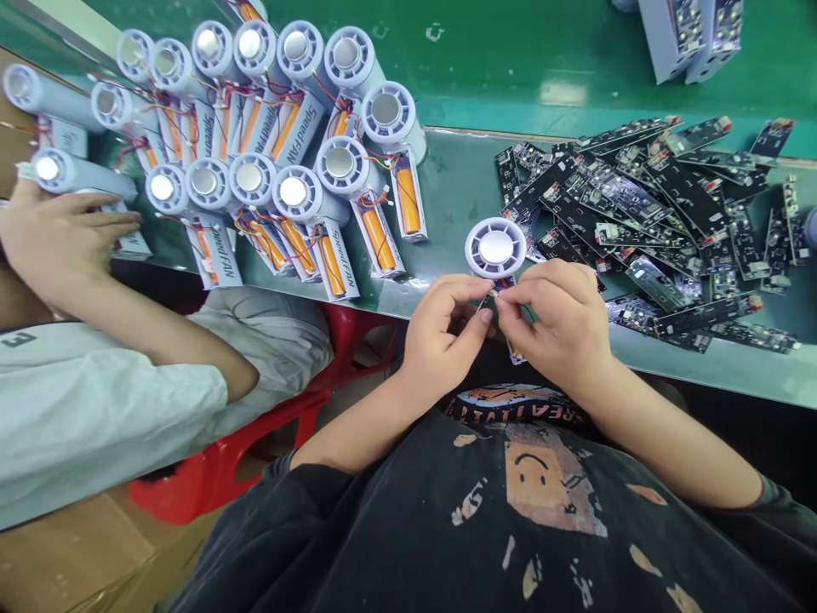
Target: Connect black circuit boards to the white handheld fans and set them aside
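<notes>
A handheld fan unit (495, 248) with a round slotted head and a silvery disc lies at the table edge, right before my hands. Its lower part is mostly covered by my fingers. My left hand (443, 332) is closed in a pinch on a thin wire below the fan head. Close against it, my right hand (558, 319) pinches a small pale connector (494, 292). Between and under the hands shows the end of a narrow strip (517, 353), partly hidden.
Loose black circuit boards (686, 196) lie heaped on the right. Several fan units (297, 191) with orange batteries stand at left. A co-worker's hand (57, 226) touches a fan at far left, beside a red stool (204, 464). White housings (670, 38) stand at top right.
</notes>
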A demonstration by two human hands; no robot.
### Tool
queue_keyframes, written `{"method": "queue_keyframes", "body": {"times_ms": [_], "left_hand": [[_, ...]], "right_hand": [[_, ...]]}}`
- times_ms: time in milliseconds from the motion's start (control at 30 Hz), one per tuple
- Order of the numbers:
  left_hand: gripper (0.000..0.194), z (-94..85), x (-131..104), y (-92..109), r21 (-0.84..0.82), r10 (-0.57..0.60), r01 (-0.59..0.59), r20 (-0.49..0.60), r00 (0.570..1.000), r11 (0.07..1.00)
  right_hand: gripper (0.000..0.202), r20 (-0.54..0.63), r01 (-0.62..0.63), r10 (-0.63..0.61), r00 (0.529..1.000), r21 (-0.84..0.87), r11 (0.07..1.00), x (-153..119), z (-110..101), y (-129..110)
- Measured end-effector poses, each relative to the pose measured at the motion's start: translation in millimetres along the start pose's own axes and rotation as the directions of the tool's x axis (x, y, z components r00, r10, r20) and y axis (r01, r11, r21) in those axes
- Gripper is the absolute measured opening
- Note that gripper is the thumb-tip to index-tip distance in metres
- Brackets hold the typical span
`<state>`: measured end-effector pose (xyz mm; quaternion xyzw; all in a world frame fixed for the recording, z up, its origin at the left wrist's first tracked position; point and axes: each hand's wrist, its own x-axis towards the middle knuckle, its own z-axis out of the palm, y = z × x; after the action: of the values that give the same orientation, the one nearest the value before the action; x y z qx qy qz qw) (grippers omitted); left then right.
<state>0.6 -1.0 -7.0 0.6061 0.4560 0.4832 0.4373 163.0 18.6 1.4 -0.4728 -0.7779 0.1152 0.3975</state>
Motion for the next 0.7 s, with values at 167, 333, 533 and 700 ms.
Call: {"method": "queue_keyframes", "body": {"times_ms": [167,333,533,700], "left_hand": [[0.016,1.8,-1.2,-0.3,0.026,0.017,-0.017,-0.006,1.0,1.0],[0.017,2.8,-2.7,-0.2,0.102,0.066,-0.064,-0.025,0.997,0.993],[0.017,-3.8,-2.8,1.3,0.031,0.089,-0.09,0.038,0.995,0.995],[0.015,-6.3,-1.5,2.5,0.116,0.124,-0.134,0.086,0.989,0.984]], "right_hand": [[0.018,0.027,-0.038,0.038,0.999,0.023,0.999,0.9,0.0,-1.9],[0.02,0.086,-0.069,0.06,0.994,0.104,0.992,7.0,-4.2,-2.5],[0.009,0.246,-0.244,0.155,0.957,0.392,0.887,14.7,-15.2,9.1],[0.01,0.322,-0.405,0.271,0.907,0.494,0.77,12.2,-12.1,13.0]]}}
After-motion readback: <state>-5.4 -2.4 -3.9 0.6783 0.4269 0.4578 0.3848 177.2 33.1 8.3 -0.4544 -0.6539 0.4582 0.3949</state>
